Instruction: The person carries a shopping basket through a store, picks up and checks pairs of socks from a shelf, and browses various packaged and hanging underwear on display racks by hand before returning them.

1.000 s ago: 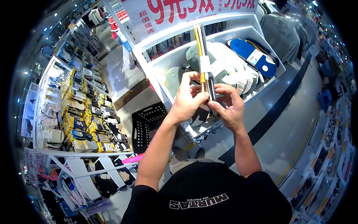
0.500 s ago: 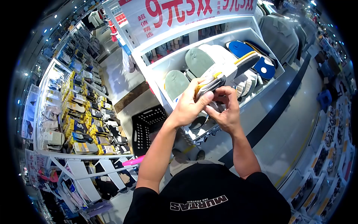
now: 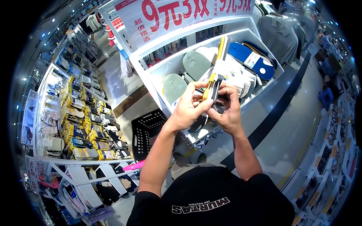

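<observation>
Insoles, yellow and black, edge-on, white-banded, tilted

I've got 1 L hand + 1 R hand on 1 bundle of insoles. Also see 2 gray-green insoles, 1 blue insole up top, 1 white bin, 1 blk basket, 1 pink handle, 2 shoes of mine; pkgd socks too many to tally.

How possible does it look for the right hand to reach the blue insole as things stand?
Probably yes: the blue insole lies mostly uncovered in the white bin, beyond the right hand. But this hand is at the yellow-edged insoles, so it may need to come off them first.
</observation>
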